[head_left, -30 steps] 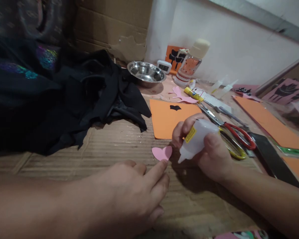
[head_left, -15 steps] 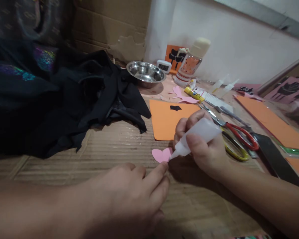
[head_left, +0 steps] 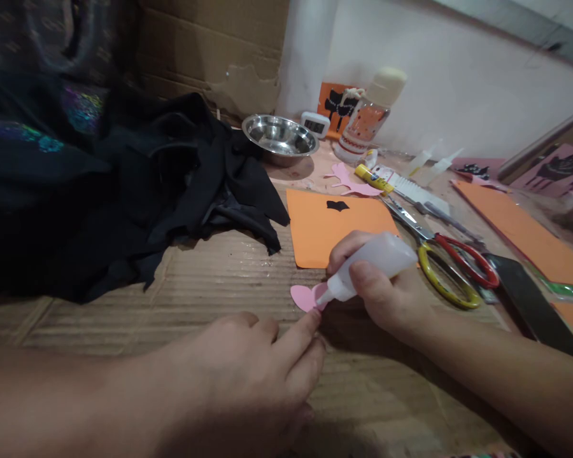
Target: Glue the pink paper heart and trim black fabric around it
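A small pink paper heart [head_left: 302,298] lies flat on the corrugated cardboard [head_left: 210,280]. My left hand [head_left: 262,369] rests on the cardboard with its index finger stretched out, the fingertip at the heart's lower edge; its thumb is mostly hidden. In my right hand [head_left: 386,286] is a translucent white squeeze bottle [head_left: 379,259] with a narrow nozzle. It is tilted so that the nozzle tip meets the heart's right half, close to my left fingertip. Just behind the right hand lies an orange card [head_left: 315,235] bearing a small black cutout [head_left: 337,205].
Red-and-yellow-handled scissors [head_left: 439,254], a glue stick [head_left: 373,179], a comb [head_left: 417,191] and a pink paper cutout [head_left: 348,183] lie beyond my right hand. A metal bowl [head_left: 281,137], timer [head_left: 315,124] and bottle [head_left: 370,117] stand behind. Black cloth [head_left: 172,178] covers the left.
My right hand has shifted slightly left and down, bringing the nozzle from the heart's right edge onto its right half. The left hand has stayed nearly still.
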A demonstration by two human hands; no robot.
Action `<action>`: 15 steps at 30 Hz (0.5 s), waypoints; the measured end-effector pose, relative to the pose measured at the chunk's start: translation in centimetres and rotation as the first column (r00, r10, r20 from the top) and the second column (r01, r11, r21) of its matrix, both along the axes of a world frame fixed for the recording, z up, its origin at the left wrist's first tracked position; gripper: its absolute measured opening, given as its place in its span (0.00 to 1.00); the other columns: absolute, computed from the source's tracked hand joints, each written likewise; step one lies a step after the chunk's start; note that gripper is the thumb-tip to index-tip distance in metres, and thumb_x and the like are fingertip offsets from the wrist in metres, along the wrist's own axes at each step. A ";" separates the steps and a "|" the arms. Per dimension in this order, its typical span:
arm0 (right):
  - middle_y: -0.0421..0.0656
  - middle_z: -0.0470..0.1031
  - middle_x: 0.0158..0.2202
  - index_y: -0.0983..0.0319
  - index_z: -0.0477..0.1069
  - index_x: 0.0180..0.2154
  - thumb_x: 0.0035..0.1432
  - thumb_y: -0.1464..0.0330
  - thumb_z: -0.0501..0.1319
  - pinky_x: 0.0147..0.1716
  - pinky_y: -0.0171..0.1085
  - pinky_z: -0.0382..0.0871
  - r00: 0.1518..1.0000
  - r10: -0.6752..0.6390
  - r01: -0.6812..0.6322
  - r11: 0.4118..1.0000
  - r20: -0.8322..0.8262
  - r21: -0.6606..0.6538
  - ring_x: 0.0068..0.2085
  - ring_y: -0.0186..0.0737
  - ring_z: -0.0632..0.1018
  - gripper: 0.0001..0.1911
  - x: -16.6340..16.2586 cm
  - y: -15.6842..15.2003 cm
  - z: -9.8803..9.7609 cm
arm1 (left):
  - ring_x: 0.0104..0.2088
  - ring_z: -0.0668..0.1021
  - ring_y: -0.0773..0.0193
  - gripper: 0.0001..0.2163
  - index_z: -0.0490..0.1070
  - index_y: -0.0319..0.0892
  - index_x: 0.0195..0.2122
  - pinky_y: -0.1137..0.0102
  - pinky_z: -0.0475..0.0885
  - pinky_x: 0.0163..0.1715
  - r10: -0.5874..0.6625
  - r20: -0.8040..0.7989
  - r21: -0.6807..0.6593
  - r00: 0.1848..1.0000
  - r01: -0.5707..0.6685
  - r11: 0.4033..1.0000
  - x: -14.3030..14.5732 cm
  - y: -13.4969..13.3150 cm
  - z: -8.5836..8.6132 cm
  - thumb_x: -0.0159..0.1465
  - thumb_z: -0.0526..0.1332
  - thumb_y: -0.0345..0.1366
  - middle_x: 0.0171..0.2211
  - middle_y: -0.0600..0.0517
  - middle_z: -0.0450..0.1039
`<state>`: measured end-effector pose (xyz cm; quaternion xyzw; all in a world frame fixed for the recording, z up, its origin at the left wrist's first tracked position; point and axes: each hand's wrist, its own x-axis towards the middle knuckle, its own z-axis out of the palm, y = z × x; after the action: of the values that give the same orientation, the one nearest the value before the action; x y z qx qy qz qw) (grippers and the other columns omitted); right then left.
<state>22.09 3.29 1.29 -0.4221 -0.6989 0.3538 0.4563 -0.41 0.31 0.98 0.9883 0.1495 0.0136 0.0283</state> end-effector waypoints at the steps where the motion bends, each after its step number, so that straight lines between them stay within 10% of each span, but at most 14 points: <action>1: 0.40 0.75 0.27 0.55 0.75 0.31 0.65 0.47 0.64 0.22 0.38 0.69 1.000 -0.001 0.001 1.000 0.004 0.000 0.25 0.39 0.75 0.20 0.0 0.0 0.0 | 0.41 0.85 0.49 0.21 0.68 0.34 0.63 0.59 0.77 0.31 -0.003 0.002 0.008 1.000 0.003 1.000 0.0 0.0 0.0 0.75 0.51 0.41 0.66 0.33 0.68; 15: 0.39 0.77 0.25 0.55 0.72 0.35 0.66 0.48 0.64 0.24 0.39 0.77 1.000 0.023 -0.024 0.985 -0.011 -0.171 0.24 0.41 0.81 0.18 -0.2 -0.4 0.0 | 0.34 0.84 0.51 0.22 0.69 0.34 0.63 0.60 0.78 0.25 -0.025 -0.028 0.046 0.999 0.026 0.999 0.2 0.2 0.2 0.76 0.50 0.42 0.61 0.36 0.74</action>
<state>21.89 2.91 1.26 -0.4497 -0.6689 0.4197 0.4173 -0.20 0.48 1.21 0.9906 0.1370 0.0032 0.0033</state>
